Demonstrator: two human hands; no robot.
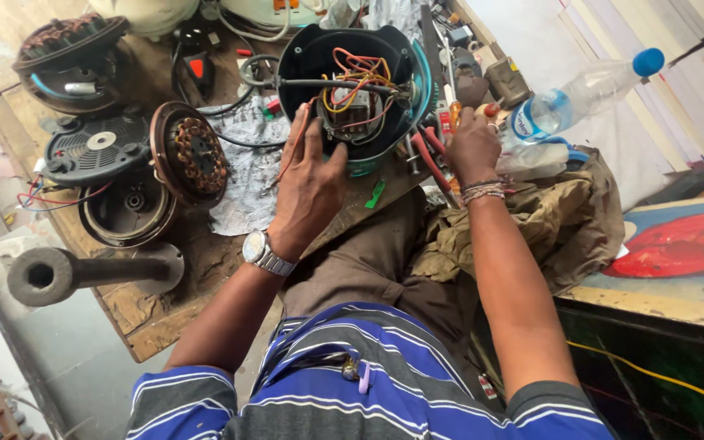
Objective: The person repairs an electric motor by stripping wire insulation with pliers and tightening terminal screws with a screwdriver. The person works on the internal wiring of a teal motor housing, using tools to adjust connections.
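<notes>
Fingers of left hand (310,183) spread, steadying open black housing (352,90) at table's (156,318) far edge; right hand (473,147) grips screwdriver (452,110) beside it. I judge wiring inspection underway; next move needs tip placed precisely.

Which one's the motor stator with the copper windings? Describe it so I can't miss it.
Start at the wooden workbench, left of the left hand. The stator stands tilted beside the flat black grille. It alone shows a ring of copper coils around a dark centre.
</notes>
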